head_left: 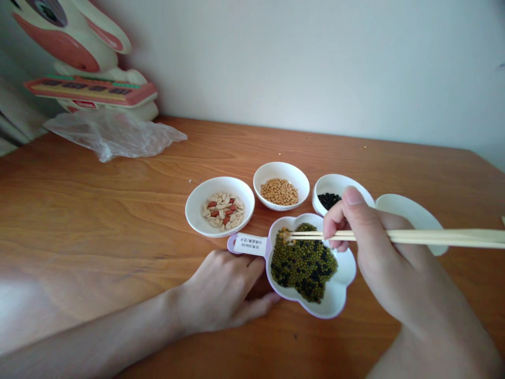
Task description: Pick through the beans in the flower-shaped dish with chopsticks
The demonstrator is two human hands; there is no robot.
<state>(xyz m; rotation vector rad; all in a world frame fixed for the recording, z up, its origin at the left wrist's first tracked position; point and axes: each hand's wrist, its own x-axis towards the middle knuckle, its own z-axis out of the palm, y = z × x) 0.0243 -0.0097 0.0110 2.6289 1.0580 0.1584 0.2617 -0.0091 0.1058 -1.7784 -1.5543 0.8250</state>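
Observation:
In my right hand [379,252] is a pair of light wooden chopsticks [418,237], held between thumb and fingers. Their tips are among a few orange-yellow beans [284,235] at the upper left inside a flower-shaped bowl [335,305]. Green beans mixed with black ones [303,266] cover much of that bowl. It is white with a purple rim and a labelled handle [250,245]. Against the handle and lower left rim rests my left hand [226,289], steadying the bowl; its fingertips are hidden below the handle and the thumb reaches the rim.
Behind stand white bowls: one with peanuts [224,210], one with yellow soybeans [279,191], one with black beans [329,200]. A white dish [410,208] sits partly behind my right hand. A clear plastic bag [118,137] and a toy keyboard [94,89] are at the back left, near the wall.

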